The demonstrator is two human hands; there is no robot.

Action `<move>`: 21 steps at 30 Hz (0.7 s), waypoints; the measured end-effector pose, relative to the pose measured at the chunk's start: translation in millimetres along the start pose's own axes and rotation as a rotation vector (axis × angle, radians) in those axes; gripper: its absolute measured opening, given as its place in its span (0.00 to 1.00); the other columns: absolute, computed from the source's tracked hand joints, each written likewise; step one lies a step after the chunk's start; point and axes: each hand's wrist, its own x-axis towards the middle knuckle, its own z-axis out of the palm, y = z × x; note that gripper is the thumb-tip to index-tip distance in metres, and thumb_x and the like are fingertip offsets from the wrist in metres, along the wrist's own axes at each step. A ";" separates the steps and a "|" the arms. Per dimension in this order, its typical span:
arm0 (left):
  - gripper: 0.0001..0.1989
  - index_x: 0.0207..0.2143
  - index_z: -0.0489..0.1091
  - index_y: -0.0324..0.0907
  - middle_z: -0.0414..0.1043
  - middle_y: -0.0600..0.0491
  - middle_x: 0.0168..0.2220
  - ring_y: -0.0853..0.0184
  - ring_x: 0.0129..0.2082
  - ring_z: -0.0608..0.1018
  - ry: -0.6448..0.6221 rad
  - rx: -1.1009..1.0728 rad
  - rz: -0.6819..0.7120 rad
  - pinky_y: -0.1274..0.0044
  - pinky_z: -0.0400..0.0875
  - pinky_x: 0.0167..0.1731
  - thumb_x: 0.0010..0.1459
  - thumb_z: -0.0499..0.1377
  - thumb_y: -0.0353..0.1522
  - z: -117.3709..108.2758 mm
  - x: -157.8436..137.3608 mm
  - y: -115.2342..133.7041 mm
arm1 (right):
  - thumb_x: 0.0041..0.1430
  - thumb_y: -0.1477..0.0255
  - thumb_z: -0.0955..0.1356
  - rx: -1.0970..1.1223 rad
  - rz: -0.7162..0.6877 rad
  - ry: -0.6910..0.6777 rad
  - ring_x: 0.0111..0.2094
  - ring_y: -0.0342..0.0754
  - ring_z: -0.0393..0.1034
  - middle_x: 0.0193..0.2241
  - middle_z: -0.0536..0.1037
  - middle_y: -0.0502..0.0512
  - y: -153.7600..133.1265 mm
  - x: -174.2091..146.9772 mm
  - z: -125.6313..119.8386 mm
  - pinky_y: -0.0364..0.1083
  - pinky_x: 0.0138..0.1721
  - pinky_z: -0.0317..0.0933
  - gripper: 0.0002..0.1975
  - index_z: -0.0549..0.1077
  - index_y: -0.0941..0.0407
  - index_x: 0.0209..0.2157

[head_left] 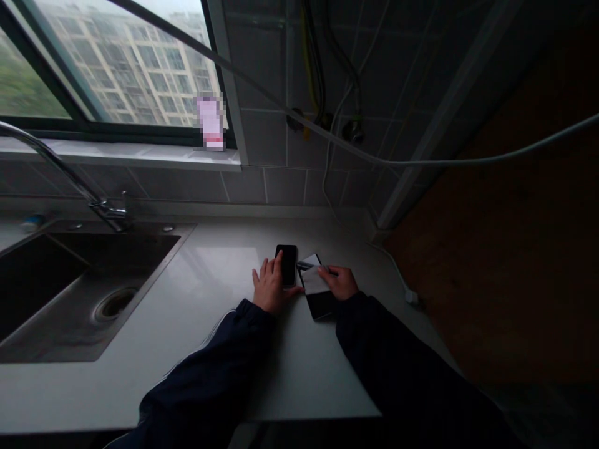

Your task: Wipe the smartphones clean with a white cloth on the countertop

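My left hand (270, 286) lies with its fingers spread on the counter, its fingertips on a black smartphone (289, 267) lying flat. The thumb reaches right, towards a second flat dark rectangle (321, 307). Closed over that rectangle, my right hand (341, 282) pinches a pale, thin sheet (315, 282), which covers its middle. A slim grey pen-like thing (305, 265) sticks out leftward from near the right fingers. Whether the sheet is paper or cloth, I cannot tell in this dim light.
A steel sink (140, 293) with a curved tap (70, 168) is set into the white counter (201, 374) on the left. A white cable (421, 163) hangs across the view. On the right stands a brown wooden panel (505, 249), with a small white plug (411, 297) beside it.
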 end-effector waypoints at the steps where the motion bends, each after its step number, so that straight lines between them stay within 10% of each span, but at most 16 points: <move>1: 0.57 0.73 0.41 0.44 0.59 0.35 0.68 0.41 0.71 0.54 0.005 -0.003 -0.001 0.43 0.47 0.64 0.50 0.69 0.45 0.5 -0.1 -0.2 | 0.53 0.52 0.70 0.000 0.001 -0.005 0.29 0.54 0.76 0.25 0.83 0.55 0.0 0.1 0.2 0.47 0.31 0.65 0.21 0.84 0.57 0.29; 10: 0.59 0.71 0.43 0.38 0.61 0.32 0.65 0.43 0.68 0.59 0.128 -0.282 0.166 0.51 0.55 0.65 0.44 0.73 0.35 9.3 8.8 -12.1 | 0.49 0.52 0.71 0.046 0.030 0.050 0.30 0.54 0.76 0.25 0.83 0.53 -2.0 -0.7 1.4 0.46 0.31 0.64 0.22 0.84 0.57 0.29; 15: 0.44 0.70 0.46 0.42 0.57 0.38 0.67 0.54 0.69 0.61 0.144 -0.646 0.258 0.59 0.55 0.67 0.55 0.62 0.32 3.5 4.8 -2.6 | 0.47 0.49 0.72 0.121 0.079 0.141 0.29 0.54 0.74 0.22 0.80 0.52 -1.5 3.4 -2.6 0.46 0.31 0.63 0.25 0.83 0.59 0.27; 21: 0.48 0.72 0.34 0.57 0.35 0.48 0.76 0.57 0.71 0.57 -0.128 -1.376 -0.026 0.59 0.56 0.66 0.57 0.59 0.34 10.7 -4.6 17.1 | 0.49 0.46 0.72 0.268 0.130 0.218 0.30 0.52 0.74 0.25 0.80 0.54 4.7 5.6 -1.8 0.48 0.33 0.66 0.28 0.82 0.60 0.29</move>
